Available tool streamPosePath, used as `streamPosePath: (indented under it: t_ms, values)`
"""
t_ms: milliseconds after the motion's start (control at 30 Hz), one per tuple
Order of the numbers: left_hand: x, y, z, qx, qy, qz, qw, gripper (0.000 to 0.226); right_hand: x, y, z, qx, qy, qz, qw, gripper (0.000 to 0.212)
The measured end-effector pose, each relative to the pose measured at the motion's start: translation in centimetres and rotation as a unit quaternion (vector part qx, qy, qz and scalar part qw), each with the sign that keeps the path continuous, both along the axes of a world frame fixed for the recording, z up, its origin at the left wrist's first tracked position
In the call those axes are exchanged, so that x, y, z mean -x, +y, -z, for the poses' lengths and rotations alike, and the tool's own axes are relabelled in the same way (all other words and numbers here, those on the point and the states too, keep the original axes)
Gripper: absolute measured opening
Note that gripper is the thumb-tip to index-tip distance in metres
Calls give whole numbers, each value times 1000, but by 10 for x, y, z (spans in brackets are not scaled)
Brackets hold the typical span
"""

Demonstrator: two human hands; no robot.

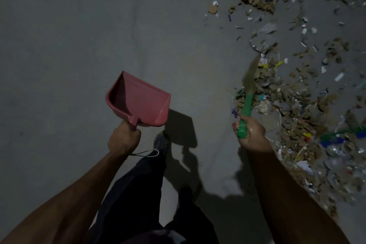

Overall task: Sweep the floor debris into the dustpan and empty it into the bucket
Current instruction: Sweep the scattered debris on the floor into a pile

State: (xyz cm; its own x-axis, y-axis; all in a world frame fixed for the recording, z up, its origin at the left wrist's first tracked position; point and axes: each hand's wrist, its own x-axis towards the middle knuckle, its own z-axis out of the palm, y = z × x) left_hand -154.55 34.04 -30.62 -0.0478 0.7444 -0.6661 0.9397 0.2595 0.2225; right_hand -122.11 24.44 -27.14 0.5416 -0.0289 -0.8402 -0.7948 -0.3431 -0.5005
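Seen from above, looking down past the person's own arms. The left hand [123,138], at about seven o'clock from the middle of the view, is curled tightly round the short handle of a pink plastic dustpan [138,99]. The dustpan is held up off the floor, its open mouth pointing toward one o'clock, and its tray looks empty. A thin white cord loop [147,153] hangs just below that hand.

The right hand [250,131], at about four o'clock, is wrapped round the green plastic handle of a short hand broom [247,103]. The broom's pale straw-coloured bristles point toward twelve o'clock and reach the near edge of the litter; they are blurred, so their exact contact with the floor cannot be told.

Between the arms, at six o'clock, are dark trouser legs and one dark shoe [161,142], with hard shadows beside them on the bare grey concrete floor [69,45].

A wide band of floor debris [301,95], torn paper, brown crumbs, and bits of coloured plastic, runs from one o'clock down to five o'clock, well apart from the dustpan.

The task appears barely begun, or between loads: nothing shows in the pan and nearly all the litter remains to be swept. The bucket is not in view. The debris continues past the right and top edges, and blur and dim light make single pieces hard to name.
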Motion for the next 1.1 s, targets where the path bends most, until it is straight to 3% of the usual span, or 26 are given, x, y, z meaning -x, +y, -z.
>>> streamPosePath:
  t_ms: [200,333,500,633,700,767,867,1000,1100]
  values:
    - [17,-69,-27,-9,30,-8,999,37,68,-79,-33,-35,-50,-170,984,13]
    - [29,-129,-47,-24,33,-34,999,40,110,-141,-37,-30,-43,-304,951,46]
    - [47,-213,-65,-18,60,-69,996,40,151,-216,-26,-21,-54,-510,858,64]
    - [61,-272,-72,5,78,-100,992,39,167,-249,-15,6,-63,-637,769,61]
    - [68,-295,-72,14,80,-113,990,40,169,-254,-10,15,-55,-668,742,56]
    - [74,-315,-70,18,85,-121,989,39,166,-255,-3,20,-35,-661,750,40]
    - [82,-338,-65,14,90,-133,987,36,151,-258,14,17,21,-554,832,16]
    - [90,-361,-58,16,83,-147,985,31,121,-259,25,31,19,-399,916,16]
    - [98,-374,-56,16,76,-152,985,30,118,-265,18,49,-53,-365,928,9]
